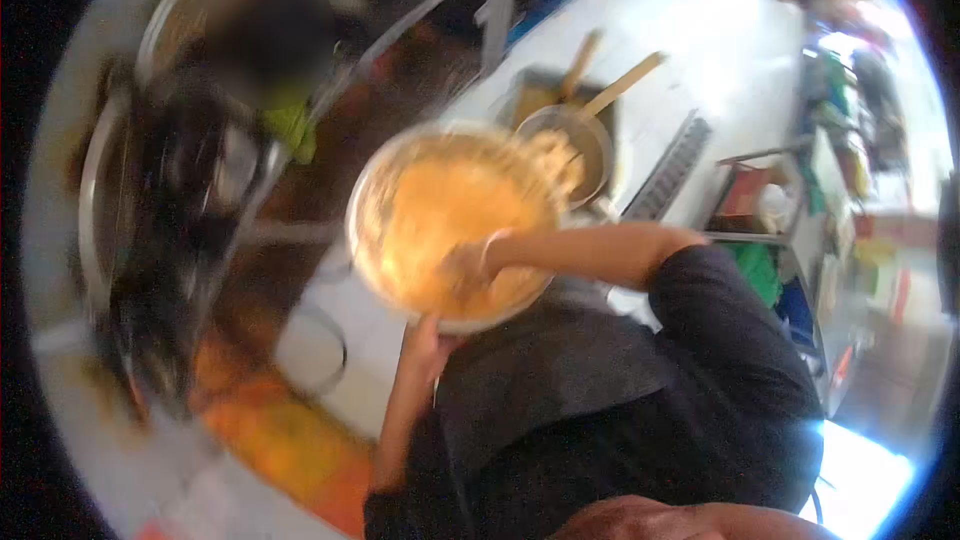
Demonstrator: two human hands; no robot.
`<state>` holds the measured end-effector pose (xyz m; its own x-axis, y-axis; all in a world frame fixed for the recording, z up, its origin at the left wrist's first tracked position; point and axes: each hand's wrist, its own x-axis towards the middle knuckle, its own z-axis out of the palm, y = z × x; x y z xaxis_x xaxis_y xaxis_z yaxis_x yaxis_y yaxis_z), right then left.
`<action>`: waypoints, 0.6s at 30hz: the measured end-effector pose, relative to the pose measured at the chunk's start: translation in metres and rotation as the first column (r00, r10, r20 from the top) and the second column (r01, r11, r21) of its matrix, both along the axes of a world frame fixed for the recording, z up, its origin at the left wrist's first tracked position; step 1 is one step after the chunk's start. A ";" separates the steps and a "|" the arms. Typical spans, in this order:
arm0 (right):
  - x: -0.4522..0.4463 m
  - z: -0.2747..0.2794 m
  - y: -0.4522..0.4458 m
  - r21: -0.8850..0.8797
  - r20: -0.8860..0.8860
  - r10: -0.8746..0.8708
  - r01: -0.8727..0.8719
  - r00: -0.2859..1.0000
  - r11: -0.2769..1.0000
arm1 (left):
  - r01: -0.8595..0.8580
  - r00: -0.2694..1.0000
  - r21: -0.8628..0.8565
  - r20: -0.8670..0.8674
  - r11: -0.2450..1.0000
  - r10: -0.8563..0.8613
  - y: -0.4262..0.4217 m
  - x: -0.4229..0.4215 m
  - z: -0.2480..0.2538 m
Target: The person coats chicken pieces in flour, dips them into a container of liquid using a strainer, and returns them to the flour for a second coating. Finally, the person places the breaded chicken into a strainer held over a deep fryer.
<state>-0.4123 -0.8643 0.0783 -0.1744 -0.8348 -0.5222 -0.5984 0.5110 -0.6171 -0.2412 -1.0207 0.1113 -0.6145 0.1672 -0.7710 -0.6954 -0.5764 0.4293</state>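
Note:
A large round metal bowl (357, 202) holds a soft yellow-orange mixture (440, 200) that looks like batter or dough. At the bowl's near edge my left hand (428, 340) grips the rim, its fingers partly hidden beneath. My right hand (468, 268) is down in the mixture, coated with it, and the fingers are smeared and cannot be made out. Just beyond the bowl sits a pot (600, 145) with pale pieces (553, 155) inside and a wooden handle or stick across it.
A white worktop (680, 20) runs along the far right, with a dark slotted strip (670, 165) on it. Shelving with a white round item (775, 202) stands at right. To the left, another person (275, 30) is near large round pans (105, 200). Orange-yellow material (280, 435) lies low at left.

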 end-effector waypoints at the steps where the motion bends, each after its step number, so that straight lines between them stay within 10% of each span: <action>1: 0.000 -0.035 0.001 -0.103 -0.079 -0.056 0.047 0.995 0.994 | -0.022 1.000 -0.056 0.018 0.998 0.023 0.001 -0.001 -0.007; 2: 0.000 -0.069 0.002 -0.204 -0.155 -0.118 0.086 0.981 0.975 | 0.012 1.000 -0.107 0.010 0.994 -0.011 0.004 -0.014 0.030; 5: -0.019 0.058 0.018 0.035 -0.119 -0.253 0.259 0.960 0.965 | 0.039 0.999 -0.073 -0.027 0.997 -0.041 -0.004 -0.023 0.024; 18: 0.067 0.054 0.102 0.127 -0.133 -0.413 0.428 0.901 0.895 | 0.341 0.910 -0.104 -0.215 0.934 -0.356 0.061 -0.037 0.064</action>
